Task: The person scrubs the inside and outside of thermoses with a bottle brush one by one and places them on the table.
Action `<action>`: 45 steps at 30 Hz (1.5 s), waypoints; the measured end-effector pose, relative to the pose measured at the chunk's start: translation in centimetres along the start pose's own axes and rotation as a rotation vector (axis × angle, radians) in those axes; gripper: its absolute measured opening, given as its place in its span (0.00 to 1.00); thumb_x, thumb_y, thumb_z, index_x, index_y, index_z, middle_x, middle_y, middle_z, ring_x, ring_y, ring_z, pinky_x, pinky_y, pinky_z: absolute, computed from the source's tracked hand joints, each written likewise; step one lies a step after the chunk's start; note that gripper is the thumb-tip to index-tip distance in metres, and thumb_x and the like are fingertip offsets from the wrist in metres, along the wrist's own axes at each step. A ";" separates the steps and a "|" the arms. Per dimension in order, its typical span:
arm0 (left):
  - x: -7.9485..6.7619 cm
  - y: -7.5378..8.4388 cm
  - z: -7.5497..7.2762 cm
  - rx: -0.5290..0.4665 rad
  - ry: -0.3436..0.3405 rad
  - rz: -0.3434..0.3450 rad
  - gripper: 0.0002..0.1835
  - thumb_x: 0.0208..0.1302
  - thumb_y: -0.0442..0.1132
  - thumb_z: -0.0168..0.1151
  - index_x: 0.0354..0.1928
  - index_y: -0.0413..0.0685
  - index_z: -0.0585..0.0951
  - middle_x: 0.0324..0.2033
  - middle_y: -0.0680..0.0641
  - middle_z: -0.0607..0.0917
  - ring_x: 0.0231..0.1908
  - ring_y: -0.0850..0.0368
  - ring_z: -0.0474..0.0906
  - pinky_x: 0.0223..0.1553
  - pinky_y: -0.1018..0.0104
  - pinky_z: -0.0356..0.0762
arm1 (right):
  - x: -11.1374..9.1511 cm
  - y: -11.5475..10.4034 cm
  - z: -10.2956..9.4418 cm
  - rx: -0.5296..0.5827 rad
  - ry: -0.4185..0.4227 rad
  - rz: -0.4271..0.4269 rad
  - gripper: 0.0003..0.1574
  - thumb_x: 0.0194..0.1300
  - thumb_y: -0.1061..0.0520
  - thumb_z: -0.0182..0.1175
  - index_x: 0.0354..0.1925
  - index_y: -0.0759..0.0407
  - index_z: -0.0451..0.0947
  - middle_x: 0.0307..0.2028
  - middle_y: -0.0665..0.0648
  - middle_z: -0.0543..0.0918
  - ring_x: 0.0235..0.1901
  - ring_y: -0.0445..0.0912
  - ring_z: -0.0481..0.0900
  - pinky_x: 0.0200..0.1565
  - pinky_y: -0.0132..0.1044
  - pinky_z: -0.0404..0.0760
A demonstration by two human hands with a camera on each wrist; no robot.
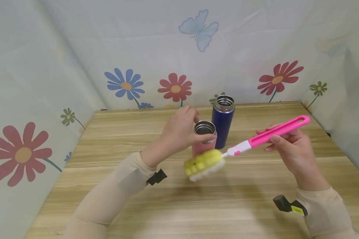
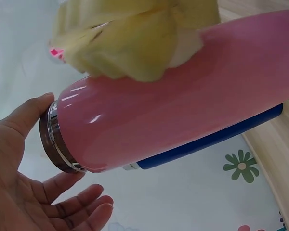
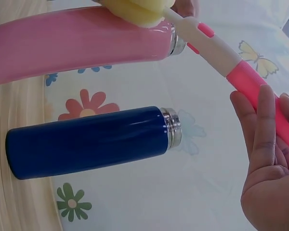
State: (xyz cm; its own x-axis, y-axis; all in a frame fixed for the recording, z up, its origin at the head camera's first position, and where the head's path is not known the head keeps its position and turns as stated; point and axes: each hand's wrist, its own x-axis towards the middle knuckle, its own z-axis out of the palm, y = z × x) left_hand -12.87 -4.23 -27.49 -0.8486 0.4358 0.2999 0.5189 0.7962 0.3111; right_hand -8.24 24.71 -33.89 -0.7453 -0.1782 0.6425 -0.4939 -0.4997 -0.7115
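A pink bottle (image 2: 173, 106) without a lid stands upright on the table. My left hand (image 1: 180, 127) grips its steel neck between thumb and index finger, the other fingers loose in the left wrist view. In my right hand (image 1: 296, 152) is a bottle brush with a pink handle (image 1: 275, 132), pinched between thumb and fingers. The brush's yellow and white sponge head (image 1: 204, 162) points left and overlaps the front of the pink bottle in the head view. Just behind and right of that bottle stands a dark blue bottle (image 3: 91, 142), also lidless, touched by neither hand.
Everything stands on a wood-grain table (image 1: 125, 132). A pale cloth backdrop (image 1: 233, 56) printed with flowers and a butterfly rises along the table's back and sides. Each wrist wears a small black camera mount (image 1: 156, 177).
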 end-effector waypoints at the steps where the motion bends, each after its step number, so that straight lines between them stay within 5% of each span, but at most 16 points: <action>1: 0.0 0.1 0.0 0.017 0.000 -0.008 0.35 0.42 0.66 0.72 0.38 0.45 0.74 0.37 0.51 0.75 0.38 0.56 0.72 0.37 0.67 0.76 | 0.1 0.0 0.1 0.017 -0.006 -0.009 0.18 0.65 0.79 0.44 0.51 0.78 0.72 0.46 0.68 0.85 0.46 0.53 0.86 0.37 0.35 0.85; 21: -0.3 0.7 0.0 0.147 0.032 -0.058 0.37 0.40 0.73 0.68 0.32 0.47 0.71 0.32 0.52 0.71 0.33 0.58 0.68 0.28 0.71 0.69 | 0.9 -0.3 0.8 0.183 -0.042 -0.120 0.17 0.64 0.79 0.46 0.51 0.85 0.69 0.46 0.74 0.83 0.48 0.60 0.83 0.37 0.40 0.86; 45: -1.2 -0.3 0.2 0.053 0.121 0.029 0.35 0.41 0.69 0.72 0.35 0.47 0.73 0.33 0.51 0.74 0.34 0.57 0.70 0.29 0.69 0.71 | -0.7 1.2 -1.2 -0.114 -0.010 0.079 0.19 0.65 0.80 0.44 0.50 0.75 0.73 0.45 0.63 0.87 0.45 0.49 0.86 0.37 0.34 0.85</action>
State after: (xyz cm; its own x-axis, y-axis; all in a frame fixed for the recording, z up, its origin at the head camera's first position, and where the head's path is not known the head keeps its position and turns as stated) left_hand -12.01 -4.86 -28.15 -0.8131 0.4075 0.4158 0.5339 0.8068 0.2533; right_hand -8.88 25.26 -35.52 -0.7794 -0.2221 0.5858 -0.4820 -0.3848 -0.7872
